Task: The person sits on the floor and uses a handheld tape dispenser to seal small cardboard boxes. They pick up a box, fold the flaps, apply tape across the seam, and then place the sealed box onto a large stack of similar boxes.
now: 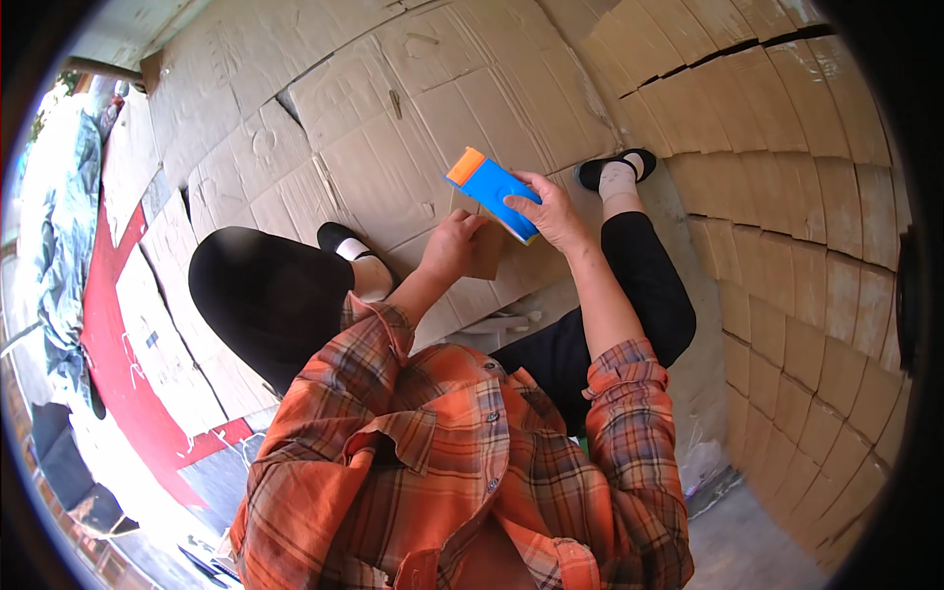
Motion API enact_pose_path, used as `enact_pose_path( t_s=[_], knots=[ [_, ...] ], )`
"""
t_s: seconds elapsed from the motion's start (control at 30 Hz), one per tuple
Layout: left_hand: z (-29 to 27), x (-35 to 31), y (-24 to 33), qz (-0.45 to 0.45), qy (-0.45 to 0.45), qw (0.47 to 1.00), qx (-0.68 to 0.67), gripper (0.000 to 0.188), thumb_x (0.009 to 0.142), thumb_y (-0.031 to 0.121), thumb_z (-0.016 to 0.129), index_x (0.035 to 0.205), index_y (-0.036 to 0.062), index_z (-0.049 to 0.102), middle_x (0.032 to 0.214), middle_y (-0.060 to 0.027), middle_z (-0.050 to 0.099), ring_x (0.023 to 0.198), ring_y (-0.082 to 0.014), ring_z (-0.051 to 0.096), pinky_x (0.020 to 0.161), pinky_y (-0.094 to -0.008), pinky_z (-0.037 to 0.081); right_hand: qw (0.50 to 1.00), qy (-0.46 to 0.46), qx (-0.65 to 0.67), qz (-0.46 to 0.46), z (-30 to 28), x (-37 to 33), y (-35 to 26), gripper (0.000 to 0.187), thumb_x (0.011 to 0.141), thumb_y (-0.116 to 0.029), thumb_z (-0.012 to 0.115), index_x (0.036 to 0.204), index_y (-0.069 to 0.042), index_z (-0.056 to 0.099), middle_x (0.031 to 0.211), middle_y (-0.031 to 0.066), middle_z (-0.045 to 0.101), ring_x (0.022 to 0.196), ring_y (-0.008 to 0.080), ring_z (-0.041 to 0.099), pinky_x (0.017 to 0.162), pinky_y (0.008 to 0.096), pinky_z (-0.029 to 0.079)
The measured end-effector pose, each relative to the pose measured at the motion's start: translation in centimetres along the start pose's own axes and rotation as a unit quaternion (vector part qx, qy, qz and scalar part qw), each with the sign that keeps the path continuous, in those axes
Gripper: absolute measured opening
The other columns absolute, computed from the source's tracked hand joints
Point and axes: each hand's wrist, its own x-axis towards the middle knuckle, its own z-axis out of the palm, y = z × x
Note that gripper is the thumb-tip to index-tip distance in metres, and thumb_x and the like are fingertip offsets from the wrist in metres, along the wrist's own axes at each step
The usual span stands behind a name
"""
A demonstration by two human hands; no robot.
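Observation:
My right hand (556, 218) grips a flat, oblong blue object (492, 194) with an orange end; its exact kind is unclear. The thumb lies across its face, and the orange end tilts up to the left. Just below and to the left, my left hand (452, 244) is closed on a small piece of brown cardboard (486, 254), which hangs beneath the blue object. Whether the two things touch cannot be made out. The left fingertips are partly hidden.
Flattened cardboard sheets (364, 138) cover the floor between my legs. Stacked brown cardboard (787, 216) rises along the right side in many layers. Red sheeting (123, 315) and crumpled silvery-blue plastic (64, 256) lie at the left. Cardboard scraps (492, 324) rest close to me.

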Motion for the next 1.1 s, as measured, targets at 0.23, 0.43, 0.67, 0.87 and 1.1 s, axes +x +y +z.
enact_pose_path(
  t_s=[0.23, 0.43, 0.67, 0.87, 1.1],
  knots=[
    [-1.2, 2.1, -0.5, -0.142, -0.054, 0.971, -0.183, 0.026, 0.088, 0.009, 0.057, 0.113, 0.0036, 0.064, 0.099, -0.0138, 0.066, 0.086, -0.0324, 0.065, 0.077, -0.0395, 0.054, 0.996, -0.031, -0.029, 0.080, -1.0, 0.2, 1.0, 0.059, 0.082, -0.051, 0.071, 0.107, 0.002, 0.066, 0.089, 0.0024, 0.065, 0.082, 0.0072, 0.057, 0.077, 0.0249, 0.046],
    [-2.4, 3.4, -2.9, -0.339, 0.016, 0.655, -0.675, 0.048, 0.100, 0.044, 0.043, 0.112, -0.0001, 0.057, 0.106, -0.0148, 0.064, 0.092, -0.0270, 0.064, 0.084, -0.0450, 0.054, 0.995, -0.044, 0.005, 0.091, -1.3, -0.1, -0.3, 0.059, 0.082, -0.050, 0.070, 0.112, 0.001, 0.065, 0.092, 0.0021, 0.065, 0.084, 0.0076, 0.057, 0.079, 0.0246, 0.046],
    [-3.6, 4.6, -2.4, -0.344, 0.021, 0.674, -0.654, 0.035, 0.097, 0.038, 0.052, 0.107, 0.0056, 0.058, 0.094, -0.0070, 0.065, 0.085, -0.0191, 0.064, 0.077, -0.0372, 0.055, 0.993, -0.066, -0.013, 0.099, -1.6, 0.1, -0.8, 0.056, 0.083, -0.046, 0.071, 0.113, 0.000, 0.066, 0.095, 0.0041, 0.067, 0.086, 0.0090, 0.060, 0.081, 0.0251, 0.046],
    [-3.7, 4.5, -2.8, -0.352, 0.024, 0.716, -0.602, 0.015, 0.094, 0.024, 0.060, 0.099, 0.0101, 0.060, 0.083, 0.0005, 0.064, 0.076, -0.0111, 0.061, 0.065, -0.0269, 0.050, 0.991, -0.082, -0.046, 0.094, -2.1, 0.4, -0.7, 0.054, 0.083, -0.044, 0.072, 0.112, 0.001, 0.066, 0.094, 0.0041, 0.067, 0.085, 0.0093, 0.060, 0.079, 0.0255, 0.047],
    [-2.4, 4.5, -2.7, -0.356, 0.080, 0.797, -0.481, 0.008, 0.093, 0.018, 0.059, 0.090, 0.0107, 0.061, 0.080, 0.0029, 0.062, 0.073, -0.0083, 0.058, 0.059, -0.0243, 0.044, 0.988, -0.078, -0.096, 0.092, -2.4, 0.3, -2.0, 0.049, 0.082, -0.039, 0.073, 0.109, 0.001, 0.068, 0.090, 0.0037, 0.067, 0.080, 0.0094, 0.060, 0.073, 0.0261, 0.049]
  ],
)
